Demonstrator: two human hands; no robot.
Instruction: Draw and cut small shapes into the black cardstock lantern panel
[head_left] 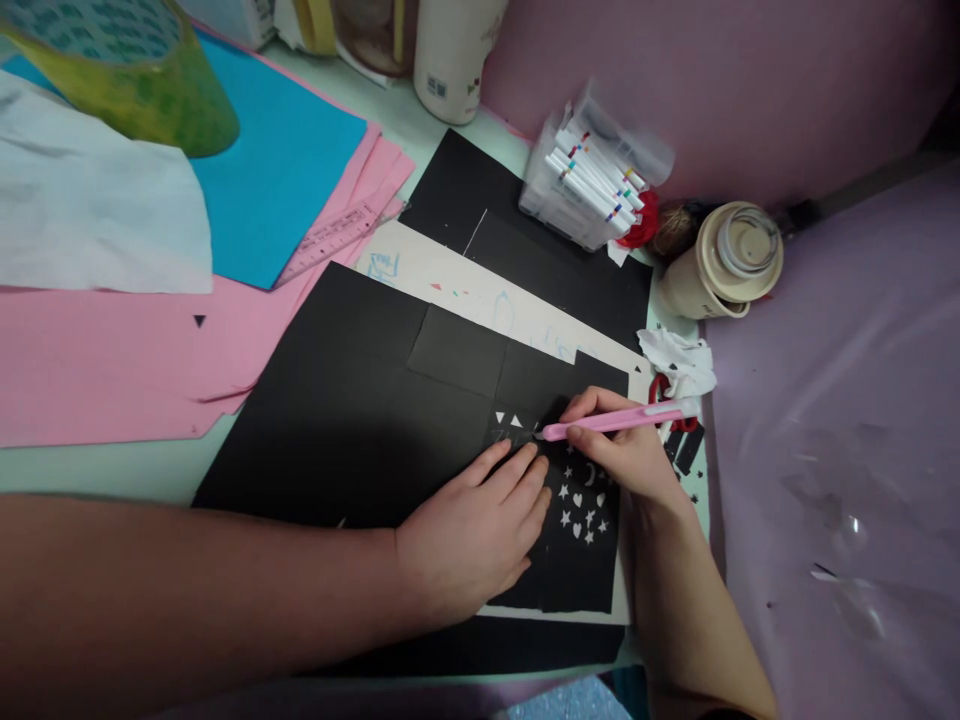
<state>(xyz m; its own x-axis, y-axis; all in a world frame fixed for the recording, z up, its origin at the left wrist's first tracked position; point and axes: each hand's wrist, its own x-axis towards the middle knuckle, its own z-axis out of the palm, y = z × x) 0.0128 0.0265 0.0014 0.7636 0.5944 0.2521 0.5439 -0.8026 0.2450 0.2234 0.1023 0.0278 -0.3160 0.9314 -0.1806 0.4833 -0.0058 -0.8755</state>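
My right hand (616, 452) grips a pink craft knife (622, 419) like a pen, its tip touching a small black paper piece (577, 560) beside two cut-out triangles (507, 418). That piece also shows cut-out stars, hearts and a moon (583, 500). My left hand (480, 530) lies flat on the black paper with fingers stretched out, fingertips just left of the blade, pressing the sheet down. Larger black sheets (352, 390) lie underneath on the table.
Pink paper (97, 370), a blue sheet (285, 160) and a pink ruler (337, 232) lie at the left. A box of markers (592, 180), a beige lidded cup (724, 262), crumpled white scraps (679, 362) and red scissors sit at the back right. Purple cloth (840, 420) covers the right.
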